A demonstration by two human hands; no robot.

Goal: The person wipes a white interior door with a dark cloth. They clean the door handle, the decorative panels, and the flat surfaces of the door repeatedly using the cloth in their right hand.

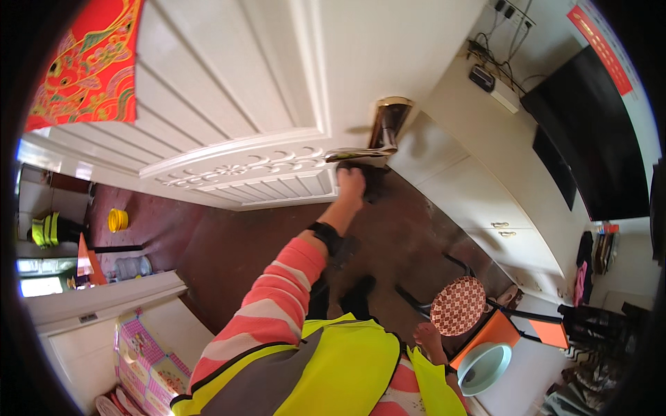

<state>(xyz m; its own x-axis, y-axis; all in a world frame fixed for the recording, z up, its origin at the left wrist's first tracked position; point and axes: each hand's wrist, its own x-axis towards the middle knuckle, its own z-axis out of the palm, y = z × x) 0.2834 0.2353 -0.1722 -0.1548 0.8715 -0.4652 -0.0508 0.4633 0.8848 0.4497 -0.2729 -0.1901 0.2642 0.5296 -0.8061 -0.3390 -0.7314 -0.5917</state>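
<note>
A white panelled door (pixel 291 78) with carved trim stands before me, ajar. My left hand (pixel 351 188) is just below its metal lever handle (pixel 359 153), gripping what looks like a dark cloth (pixel 375 182) beside the door's edge. Part of that cloth is hidden by my fingers. My right hand (pixel 427 335) hangs low by my side, near a round stool with a checked seat (pixel 458 306); whether its fingers are closed is hard to make out.
A pale green basin (pixel 486 369) sits beside an orange surface (pixel 486 340). White cabinets (pixel 468 192) and a black television (pixel 593 140) line the right side. Through the doorway are a yellow bucket (pixel 118 220), a large water bottle (pixel 132 267) and a person in a hi-vis vest (pixel 47 230).
</note>
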